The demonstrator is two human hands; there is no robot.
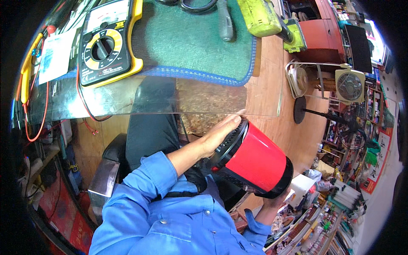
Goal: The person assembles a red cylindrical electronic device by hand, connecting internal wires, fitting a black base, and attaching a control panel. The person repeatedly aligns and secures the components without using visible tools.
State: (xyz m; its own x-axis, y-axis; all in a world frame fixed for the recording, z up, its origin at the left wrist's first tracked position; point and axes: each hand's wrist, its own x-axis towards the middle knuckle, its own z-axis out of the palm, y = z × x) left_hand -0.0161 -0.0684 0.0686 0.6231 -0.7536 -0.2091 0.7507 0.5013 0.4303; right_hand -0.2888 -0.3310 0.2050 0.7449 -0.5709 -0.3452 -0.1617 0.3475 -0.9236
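Note:
Over my lap, tilted, is a red and black cylindrical appliance (259,157) with a glossy red shell and black ends. My left hand (219,135) lies along its upper-left black end, which has rows of slots; the fingers stretch over the edge and the hand grips it. At the lower-right black end my right hand (278,200) holds from below; its fingers are mostly hidden behind the appliance. The exact kind of appliance cannot be made out.
A glass tabletop (204,100) with a green mat (191,46) carries an analog multimeter (104,49), a grey-handled screwdriver (225,23) and a yellow-green tool (258,18). Red test leads (36,139) hang at left. Fans (350,85) and cluttered shelves stand at right.

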